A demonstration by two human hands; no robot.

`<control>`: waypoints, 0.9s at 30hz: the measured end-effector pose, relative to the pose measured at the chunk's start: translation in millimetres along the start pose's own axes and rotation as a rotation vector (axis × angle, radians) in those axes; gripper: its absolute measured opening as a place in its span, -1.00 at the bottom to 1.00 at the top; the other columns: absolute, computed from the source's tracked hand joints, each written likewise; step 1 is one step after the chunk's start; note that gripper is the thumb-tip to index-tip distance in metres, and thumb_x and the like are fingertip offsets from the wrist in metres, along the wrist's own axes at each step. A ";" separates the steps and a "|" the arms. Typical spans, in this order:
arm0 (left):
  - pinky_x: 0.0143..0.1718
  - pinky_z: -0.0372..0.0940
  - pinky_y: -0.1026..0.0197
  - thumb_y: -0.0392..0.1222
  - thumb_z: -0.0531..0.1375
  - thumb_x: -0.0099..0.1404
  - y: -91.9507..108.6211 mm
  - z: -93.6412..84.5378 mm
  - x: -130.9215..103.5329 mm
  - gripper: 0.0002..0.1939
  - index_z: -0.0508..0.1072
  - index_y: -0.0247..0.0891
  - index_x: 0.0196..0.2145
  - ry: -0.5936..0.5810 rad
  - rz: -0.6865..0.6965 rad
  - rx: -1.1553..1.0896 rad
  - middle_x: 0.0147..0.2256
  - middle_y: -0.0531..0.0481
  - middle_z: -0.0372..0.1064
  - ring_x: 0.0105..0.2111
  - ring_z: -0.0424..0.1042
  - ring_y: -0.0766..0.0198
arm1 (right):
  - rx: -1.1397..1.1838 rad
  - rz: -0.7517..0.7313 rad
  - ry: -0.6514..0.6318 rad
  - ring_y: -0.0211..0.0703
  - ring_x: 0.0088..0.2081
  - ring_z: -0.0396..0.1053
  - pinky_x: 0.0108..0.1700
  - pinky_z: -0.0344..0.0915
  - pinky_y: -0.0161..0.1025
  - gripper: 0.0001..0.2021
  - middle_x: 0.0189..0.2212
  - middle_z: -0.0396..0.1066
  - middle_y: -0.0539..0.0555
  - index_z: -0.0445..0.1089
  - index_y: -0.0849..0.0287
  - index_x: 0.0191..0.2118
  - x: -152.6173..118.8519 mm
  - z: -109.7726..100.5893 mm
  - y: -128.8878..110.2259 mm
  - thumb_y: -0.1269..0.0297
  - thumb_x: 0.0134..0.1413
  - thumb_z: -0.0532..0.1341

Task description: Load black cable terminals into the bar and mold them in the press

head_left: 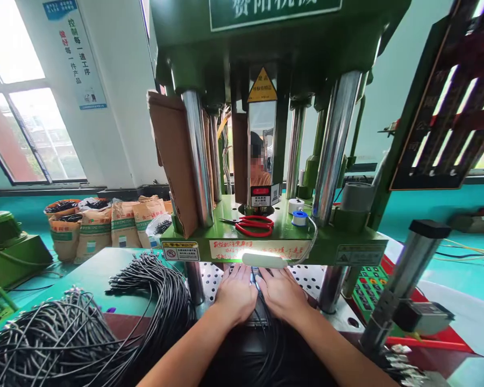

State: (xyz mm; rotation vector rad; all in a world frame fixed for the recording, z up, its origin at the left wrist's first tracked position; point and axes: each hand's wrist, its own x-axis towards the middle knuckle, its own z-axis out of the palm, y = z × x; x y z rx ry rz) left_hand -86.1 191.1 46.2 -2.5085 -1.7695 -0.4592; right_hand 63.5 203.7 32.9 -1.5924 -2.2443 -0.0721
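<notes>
My left hand (237, 293) and my right hand (281, 290) reach side by side under the green press plate (326, 248). Their fingers stretch forward, and the tips are partly hidden by the white light bar (264, 260). A dark metal mould block lies beneath the hands, mostly covered by them. Black cables (271, 344) run from between my hands down toward my lap. Whether the fingers touch the cable ends cannot be made out. Red-handled scissors (255, 226) rest on the plate above, near a blue-rimmed spool (299, 217).
Polished columns (197, 161) stand on both sides of the hands. Bundles of black cables (56, 338) cover the left table. A control panel with buttons (373, 290) and a metal post (405, 279) stand at right. Filled sacks (94, 231) line the wall.
</notes>
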 end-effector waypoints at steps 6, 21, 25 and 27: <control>0.25 -0.07 -0.02 -0.11 -0.05 0.32 1.3 0.9 2.8 -0.56 0.35 -0.30 0.08 -0.001 0.003 -0.008 0.12 -0.15 0.29 0.17 0.18 0.03 | 0.005 -0.007 -0.027 0.07 0.14 0.19 0.22 -0.04 0.00 -0.61 0.08 0.35 0.26 0.34 0.22 0.11 2.8 1.0 2.2 0.24 0.29 -0.03; 0.22 -0.04 -0.18 -0.22 -0.02 0.34 20.7 -38.1 -3.9 -0.54 0.23 -0.33 0.17 -0.011 -0.116 -0.045 0.19 -0.24 0.16 0.22 0.09 -0.01 | 0.080 -0.019 -0.034 -0.05 -0.04 0.38 0.05 0.26 0.07 -0.76 -0.05 0.43 0.13 0.40 0.20 -0.07 22.7 -44.9 -16.0 0.20 0.25 0.13; 0.25 0.01 0.02 -0.10 0.01 0.33 28.9 -54.7 -96.2 -0.54 0.21 0.01 0.19 -0.020 -0.029 -0.110 0.22 0.03 0.13 0.22 0.09 0.13 | 0.178 -0.035 -0.057 -0.03 0.18 0.19 0.20 0.14 -0.09 -0.54 0.19 0.23 0.23 0.21 0.22 0.20 -38.1 -59.4 -21.0 0.29 0.19 0.10; 0.12 0.21 0.02 0.00 0.07 0.32 26.9 -59.7 -159.6 -0.64 0.33 0.11 0.07 -0.049 0.006 -0.202 0.13 0.03 0.26 0.10 0.25 0.13 | 0.249 -0.058 -0.098 -0.08 0.25 0.09 0.23 0.11 -0.11 -0.53 0.23 0.18 0.05 0.17 -0.05 0.23 -102.3 -70.5 -19.7 0.12 0.21 0.05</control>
